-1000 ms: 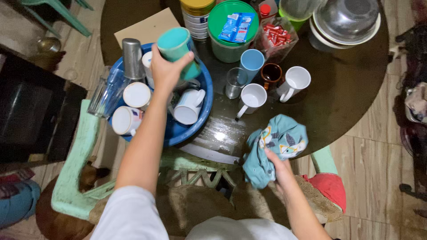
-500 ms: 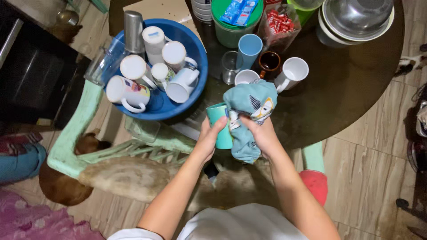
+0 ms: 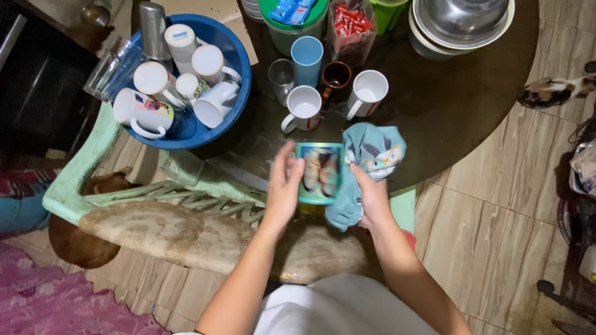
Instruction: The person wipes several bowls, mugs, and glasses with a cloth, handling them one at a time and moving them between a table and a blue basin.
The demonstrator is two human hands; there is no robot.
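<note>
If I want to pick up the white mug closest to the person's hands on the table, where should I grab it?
Grab the white mug by its handle. The mug stands upright with its mouth open upward, and the handle sticks out at the lower left, toward the table's near edge. Probably best to come from that side, where the dark table is bare; a glass and a blue cup crowd behind.

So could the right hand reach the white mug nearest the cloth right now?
Probably not right away: the right hand is full of teal cloth against the teal cup. The white mug itself stands unblocked just beyond.
</note>
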